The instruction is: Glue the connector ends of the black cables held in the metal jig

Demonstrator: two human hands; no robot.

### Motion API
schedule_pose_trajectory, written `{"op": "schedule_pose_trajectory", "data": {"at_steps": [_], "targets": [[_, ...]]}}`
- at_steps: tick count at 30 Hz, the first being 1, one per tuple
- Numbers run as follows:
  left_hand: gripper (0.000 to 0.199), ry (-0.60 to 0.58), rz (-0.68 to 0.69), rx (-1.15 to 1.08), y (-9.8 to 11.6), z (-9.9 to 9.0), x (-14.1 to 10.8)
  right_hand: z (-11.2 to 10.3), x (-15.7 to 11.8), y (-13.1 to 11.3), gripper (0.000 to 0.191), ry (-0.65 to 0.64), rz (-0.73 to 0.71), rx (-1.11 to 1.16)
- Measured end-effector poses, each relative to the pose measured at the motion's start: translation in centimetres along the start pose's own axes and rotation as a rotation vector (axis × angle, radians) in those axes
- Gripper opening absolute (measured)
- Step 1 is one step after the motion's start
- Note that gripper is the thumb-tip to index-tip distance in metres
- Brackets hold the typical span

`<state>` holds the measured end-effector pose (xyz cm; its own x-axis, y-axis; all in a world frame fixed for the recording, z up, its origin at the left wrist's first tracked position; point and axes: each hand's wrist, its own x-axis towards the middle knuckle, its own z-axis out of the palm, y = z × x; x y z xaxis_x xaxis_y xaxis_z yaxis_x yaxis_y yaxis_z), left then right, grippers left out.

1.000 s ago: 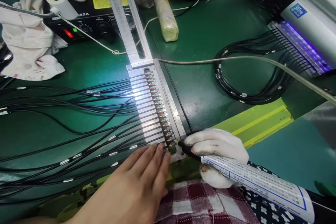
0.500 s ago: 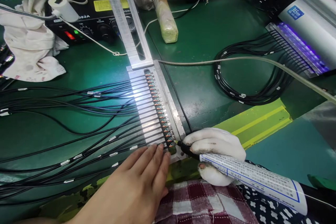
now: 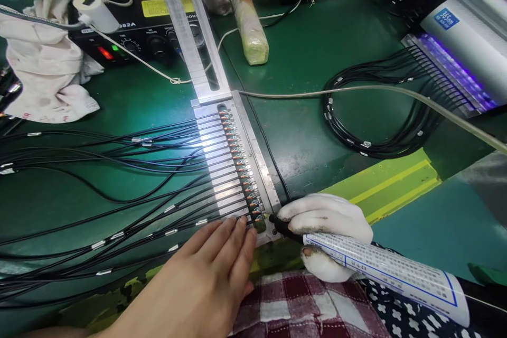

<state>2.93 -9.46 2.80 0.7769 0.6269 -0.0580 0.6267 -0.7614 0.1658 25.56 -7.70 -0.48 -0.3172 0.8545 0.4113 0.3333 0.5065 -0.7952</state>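
My bare left hand [image 3: 212, 264] lies with its fingers stretched out, fingertips touching the near end of a metal fixture [image 3: 222, 169]. Across this fixture several black cables [image 3: 170, 185] lie side by side. Their stripped ends with small copper-coloured parts [image 3: 247, 177] line up in a dark slot. In a white glove with worn, dirty fingertips, my right hand [image 3: 330, 227] is closed around a dispensing syringe [image 3: 388, 269] with a white printed label. The syringe's black front end points left, its thin tip close to the nearest cable end. Whether the tip touches is too small to tell.
A black control box [image 3: 142, 45] with knobs stands at the back left, beside white cloths [image 3: 51, 74]. A metal arm [image 3: 194, 37] reaches the fixture's far end. At right are a cable coil [image 3: 348, 142] and a silver lamp unit [image 3: 471, 37] glowing violet. A hose [image 3: 317, 93] crosses the table.
My right hand and the syringe have shifted very slightly to the right, drawing the tip back a little from the cable end. My left hand stays in place.
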Motion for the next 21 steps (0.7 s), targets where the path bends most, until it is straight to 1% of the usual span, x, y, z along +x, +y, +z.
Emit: {"op": "schedule_pose_trajectory", "data": {"at_steps": [5, 8, 10, 13, 17, 21], "targets": [[0.049, 0.011, 0.028, 0.017, -0.5, -0.3, 0.5, 0.0, 0.0, 0.1, 0.031, 0.002, 0.004, -0.003], [0.042, 0.056, 0.105, 0.065, -1.1, -0.6, 0.7, 0.0, 0.1, 0.1, 0.031, -0.010, -0.001, -0.010], [0.039, 0.046, 0.136, 0.090, -1.3, -0.7, 0.7, 0.0, 0.2, 0.0, 0.030, -0.006, -0.013, -0.008], [0.041, 0.004, 0.093, 0.063, -1.1, -0.8, 0.8, 0.0, 0.2, 0.0, 0.029, -0.004, -0.006, -0.007], [0.050, 0.010, 0.001, -0.003, -0.4, -0.7, 0.8, 0.1, 0.2, -0.1, 0.028, -0.001, 0.002, 0.000], [0.050, -0.006, -0.006, -0.021, -0.1, -0.7, 0.6, 0.0, 0.3, -0.2, 0.028, -0.015, 0.006, -0.019]]}}
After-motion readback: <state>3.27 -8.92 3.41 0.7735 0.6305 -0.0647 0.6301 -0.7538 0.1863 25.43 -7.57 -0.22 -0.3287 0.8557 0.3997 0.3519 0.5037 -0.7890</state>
